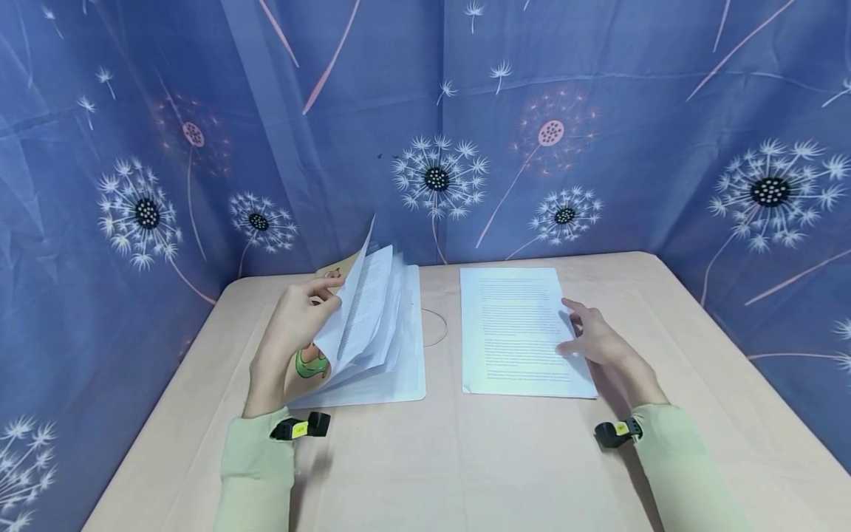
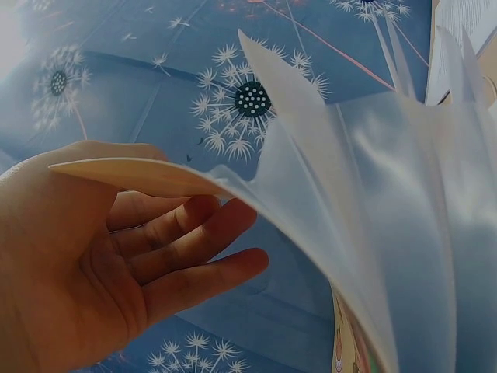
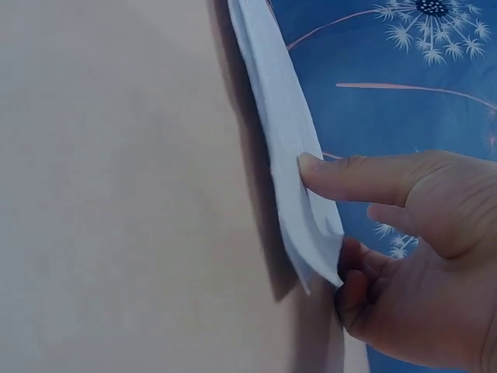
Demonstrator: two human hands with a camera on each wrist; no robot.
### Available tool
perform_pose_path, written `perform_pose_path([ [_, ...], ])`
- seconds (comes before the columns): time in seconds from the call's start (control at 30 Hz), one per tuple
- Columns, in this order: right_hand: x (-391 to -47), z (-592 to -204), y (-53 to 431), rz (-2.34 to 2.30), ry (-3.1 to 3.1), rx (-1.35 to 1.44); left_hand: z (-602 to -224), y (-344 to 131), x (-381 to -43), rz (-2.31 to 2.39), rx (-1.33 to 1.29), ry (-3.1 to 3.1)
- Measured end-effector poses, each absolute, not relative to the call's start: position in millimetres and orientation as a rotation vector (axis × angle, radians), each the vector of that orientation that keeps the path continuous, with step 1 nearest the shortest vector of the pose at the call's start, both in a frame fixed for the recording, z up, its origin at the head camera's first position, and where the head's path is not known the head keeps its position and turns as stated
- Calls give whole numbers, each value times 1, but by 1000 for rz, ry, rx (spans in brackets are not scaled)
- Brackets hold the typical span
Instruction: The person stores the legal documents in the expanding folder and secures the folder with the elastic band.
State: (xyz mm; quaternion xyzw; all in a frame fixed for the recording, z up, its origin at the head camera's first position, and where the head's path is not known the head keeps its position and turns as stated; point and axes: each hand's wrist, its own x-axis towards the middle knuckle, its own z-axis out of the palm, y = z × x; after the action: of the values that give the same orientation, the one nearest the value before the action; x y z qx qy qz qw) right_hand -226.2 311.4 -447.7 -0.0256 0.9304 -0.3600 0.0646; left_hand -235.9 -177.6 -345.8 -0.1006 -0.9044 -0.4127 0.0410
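Observation:
On the left of the table a display folder (image 1: 414, 373) stands part-opened, its clear sleeves (image 1: 368, 314) with printed sheets fanned upright. Its tan cover (image 1: 307, 384) carries a cartoon picture. My left hand (image 1: 292, 318) pinches the cover and leaves near their outer edge; in the left wrist view the tan edge (image 2: 147, 171) passes between thumb and fingers. To the right lies a stack of printed paper (image 1: 518, 332). My right hand (image 1: 601, 341) grips its right edge, thumb on top and fingers beneath, and the paper edge (image 3: 287, 155) bends up in the right wrist view.
A pale pink cloth covers the table (image 1: 439, 465). Between folder and stack lies a thin loop (image 1: 444, 325) like a cord. Blue curtains (image 1: 346, 148) with dandelion prints hang behind and at both sides. Each wrist wears a strapped black camera (image 1: 318, 424).

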Motion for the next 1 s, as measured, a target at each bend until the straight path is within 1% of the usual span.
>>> perform_pose_path([
  [0.37, -227, -448, 313, -1085, 2767, 3, -345, -176, -236, -1259, -311, -2775],
  [0.77, -217, -432, 307, -838, 2784, -22, -347, -178, -235, -1273, -298, -2784],
  [1.0, -217, -434, 308, -924, 2734, -17, -345, -176, -235, -1267, -303, -2782],
])
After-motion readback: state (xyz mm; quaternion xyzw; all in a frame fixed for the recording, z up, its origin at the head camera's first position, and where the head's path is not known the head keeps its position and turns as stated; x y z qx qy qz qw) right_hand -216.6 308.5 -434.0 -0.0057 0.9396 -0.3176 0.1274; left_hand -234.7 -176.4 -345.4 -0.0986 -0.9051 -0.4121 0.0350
